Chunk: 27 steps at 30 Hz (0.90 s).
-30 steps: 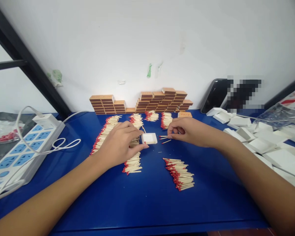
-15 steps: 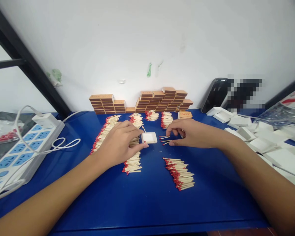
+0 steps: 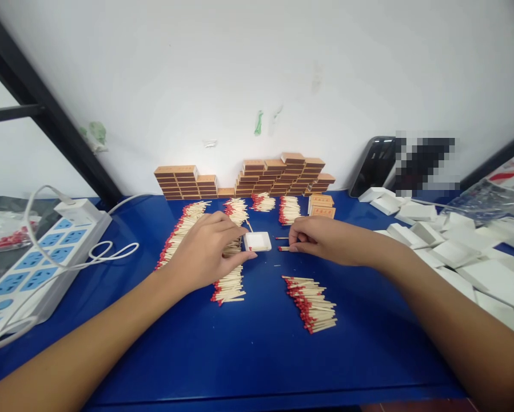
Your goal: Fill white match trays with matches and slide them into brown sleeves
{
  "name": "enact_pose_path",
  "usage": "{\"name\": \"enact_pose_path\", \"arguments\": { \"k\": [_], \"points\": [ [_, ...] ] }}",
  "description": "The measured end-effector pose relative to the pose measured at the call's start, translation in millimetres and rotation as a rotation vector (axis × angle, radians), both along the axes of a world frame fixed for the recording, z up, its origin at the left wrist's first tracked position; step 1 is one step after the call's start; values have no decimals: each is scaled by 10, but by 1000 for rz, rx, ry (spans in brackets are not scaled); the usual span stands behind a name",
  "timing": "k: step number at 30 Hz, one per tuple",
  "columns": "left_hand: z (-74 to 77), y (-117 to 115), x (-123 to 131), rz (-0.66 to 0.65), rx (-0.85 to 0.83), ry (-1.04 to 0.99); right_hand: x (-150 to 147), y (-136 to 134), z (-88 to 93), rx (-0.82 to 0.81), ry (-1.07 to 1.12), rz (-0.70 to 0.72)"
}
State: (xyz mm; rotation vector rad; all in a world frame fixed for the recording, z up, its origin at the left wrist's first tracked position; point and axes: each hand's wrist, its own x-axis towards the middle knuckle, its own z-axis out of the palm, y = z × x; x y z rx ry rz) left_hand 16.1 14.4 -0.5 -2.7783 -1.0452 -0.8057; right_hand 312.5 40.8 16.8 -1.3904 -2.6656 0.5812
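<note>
My left hand rests on the blue table and pinches the left edge of a small white tray between thumb and fingers. Just right of the tray, my right hand has its fingers closed on a few loose red-tipped matches lying on the table. A row of matches lies under and below my left hand. Another pile of matches lies in front of my right hand.
Stacked brown matchboxes line the wall, with more match rows before them. White tray inners crowd the right side. A white and blue power strip with cables lies at the left.
My right hand closed its fingers and drew in onto the loose matches beside the tray. The left hand has kept its hold on the tray.
</note>
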Motion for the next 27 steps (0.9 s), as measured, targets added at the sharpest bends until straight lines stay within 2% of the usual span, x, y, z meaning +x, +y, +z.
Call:
{"name": "enact_pose_path", "arguments": {
  "k": [9,16,27],
  "points": [
    [3,3,3,4,0,0,-54,-37,-36,63,30,21],
    [-12,8,-5,8,9,-1,-58,-31,0,54,-9,24],
    [-7,-5,2,-7,9,3,-54,11,-64,78,-18,28]
  ]
}}
